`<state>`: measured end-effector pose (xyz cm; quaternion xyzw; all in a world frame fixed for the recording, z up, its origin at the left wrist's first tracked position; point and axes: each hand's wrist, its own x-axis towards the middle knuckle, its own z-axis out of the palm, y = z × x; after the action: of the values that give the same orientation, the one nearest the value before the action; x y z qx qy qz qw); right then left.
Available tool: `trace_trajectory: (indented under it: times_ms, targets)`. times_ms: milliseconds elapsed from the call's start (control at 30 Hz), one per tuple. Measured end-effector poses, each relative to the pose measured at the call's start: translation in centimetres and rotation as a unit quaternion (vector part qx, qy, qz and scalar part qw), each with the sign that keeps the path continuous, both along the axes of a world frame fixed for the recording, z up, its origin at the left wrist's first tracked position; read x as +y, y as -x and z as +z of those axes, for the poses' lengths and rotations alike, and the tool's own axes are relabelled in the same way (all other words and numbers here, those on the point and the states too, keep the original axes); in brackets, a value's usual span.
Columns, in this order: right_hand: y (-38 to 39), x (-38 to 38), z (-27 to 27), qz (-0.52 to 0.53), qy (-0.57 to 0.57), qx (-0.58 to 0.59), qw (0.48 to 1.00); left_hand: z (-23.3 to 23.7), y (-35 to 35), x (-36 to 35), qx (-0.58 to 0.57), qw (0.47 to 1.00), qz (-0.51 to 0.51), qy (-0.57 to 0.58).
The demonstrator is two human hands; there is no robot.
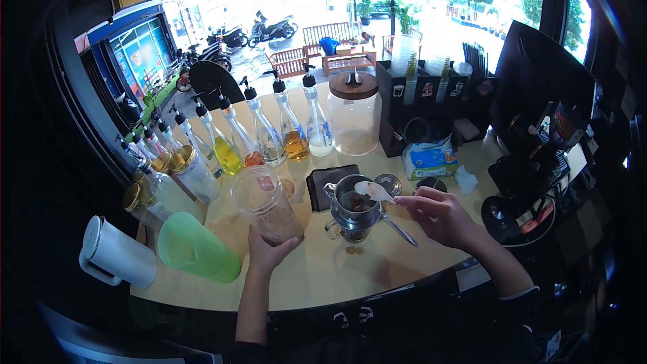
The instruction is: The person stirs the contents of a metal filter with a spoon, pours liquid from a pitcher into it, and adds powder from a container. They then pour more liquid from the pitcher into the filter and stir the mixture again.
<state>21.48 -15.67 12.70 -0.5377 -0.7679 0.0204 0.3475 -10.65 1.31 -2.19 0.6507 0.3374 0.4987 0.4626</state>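
My left hand is wrapped round the lower part of a clear jar, which stands tilted near the middle of the counter. Between its fingers my right hand pinches the handle of a pale spoon. The spoon's bowl is over a metal dripper with dark contents, which rests on a glass cup. A metal-handled utensil lies beside the dripper. Behind it is a folded dark cloth.
A green pitcher and a white jug stand at the left. Pump bottles line the back, beside a large lidded jar. A tissue pack, cup organizer and dark machine are at the right.
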Motion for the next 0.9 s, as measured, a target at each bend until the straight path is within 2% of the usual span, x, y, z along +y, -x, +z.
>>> trace_trajectory:
  times_ms: [333, 400, 533, 600, 700, 733, 767, 833, 900]
  targets:
    - [-0.2, 0.3, -0.1, 0.019, -0.028, -0.055, 0.998, -0.1, 0.0, 0.3, 0.009, 0.999, 0.0, -0.047]
    - [0.1, 0.7, 0.2, 0.011, -0.028, -0.042, 0.999, -0.2, -0.1, 0.3, 0.002, 0.996, 0.033, -0.084]
    - [2.2, 2.4, 2.9, 0.035, -0.054, -0.017, 0.998, -0.8, 0.2, 0.4, 0.007, 0.998, 0.039, -0.046]
    - [3.7, 3.9, 4.3, 0.087, -0.067, -0.026, 0.994, -0.4, 0.4, 0.2, 0.101, 0.986, 0.11, -0.068]
    - [6.6, 7.2, 5.9, 0.106, -0.141, -0.122, 0.977, 0.2, 0.6, 0.0, 0.164, 0.962, 0.187, -0.115]
    - [7.6, 8.4, 6.1, 0.112, -0.181, -0.165, 0.963, 0.2, 0.7, 0.1, 0.163, 0.961, 0.191, -0.117]
    - [8.6, 9.6, 6.6, 0.115, -0.185, -0.165, 0.962, 0.0, 0.8, 0.3, 0.142, 0.968, 0.178, -0.109]
    - [10.7, 11.7, 7.4, 0.111, -0.193, -0.273, 0.936, -1.0, 1.1, 1.1, 0.12, 0.973, 0.169, -0.102]
    - [12.3, 14.6, 6.9, 0.113, -0.203, -0.31, 0.922, -2.4, 1.3, 1.9, 0.104, 0.981, 0.15, -0.072]
